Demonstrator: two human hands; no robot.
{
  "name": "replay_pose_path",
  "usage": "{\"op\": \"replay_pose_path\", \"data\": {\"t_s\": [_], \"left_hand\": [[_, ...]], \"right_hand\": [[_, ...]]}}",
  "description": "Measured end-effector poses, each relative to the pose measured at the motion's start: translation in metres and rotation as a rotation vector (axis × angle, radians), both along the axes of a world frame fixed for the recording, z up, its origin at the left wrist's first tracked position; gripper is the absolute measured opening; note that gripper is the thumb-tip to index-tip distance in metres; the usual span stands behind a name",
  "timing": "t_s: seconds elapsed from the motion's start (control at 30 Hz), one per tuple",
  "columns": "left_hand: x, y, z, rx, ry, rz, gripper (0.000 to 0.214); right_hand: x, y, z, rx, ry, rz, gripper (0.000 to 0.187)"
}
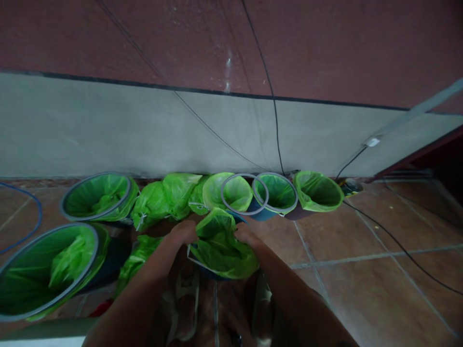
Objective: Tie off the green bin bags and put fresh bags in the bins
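Both my hands grip a small dark bin [202, 267] lined with a green plastic bag [220, 243], low in the middle of the view. My left hand [183, 233] is closed on the left side of the bag at the bin's rim. My right hand [248, 235] is closed on the right side of the same bag. The bag's edge stands up loose between the hands.
Several more bins with green liners stand along the grey wall: two large ones [97, 196] [43, 270] at left, three small ones [237, 193] [277, 193] [318, 191] behind. Loose green bags [164, 200] lie between. Black cables [398, 243] cross the tiled floor at right.
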State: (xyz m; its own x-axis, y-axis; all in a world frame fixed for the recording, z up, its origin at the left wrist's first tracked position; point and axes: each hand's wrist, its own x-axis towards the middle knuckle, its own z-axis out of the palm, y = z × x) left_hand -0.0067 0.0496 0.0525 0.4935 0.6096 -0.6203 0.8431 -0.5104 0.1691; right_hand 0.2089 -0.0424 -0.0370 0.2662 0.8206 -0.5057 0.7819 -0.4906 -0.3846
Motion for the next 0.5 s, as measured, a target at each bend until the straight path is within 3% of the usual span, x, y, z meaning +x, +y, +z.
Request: {"op": "replay_pose_path", "data": {"t_s": [0.13,0.3,0.4,0.5], "left_hand": [[-0.004,0.001,-0.002,0.078,0.032,0.092,0.028],[-0.003,0.005,-0.004,0.165,0.032,0.166,0.031],[0.0,0.008,-0.006,0.197,0.014,0.222,0.032],[0.003,0.008,-0.01,0.191,-0.042,0.298,0.032]], "right_hand": [[0.015,0.004,0.032,0.1,-0.092,-0.025,0.027],[0.044,-0.01,0.074,0.302,-0.269,-0.232,0.03],[0.052,-0.023,0.079,0.358,-0.286,-0.317,0.03],[0.054,-0.031,0.073,0.283,-0.252,-0.324,0.032]]}}
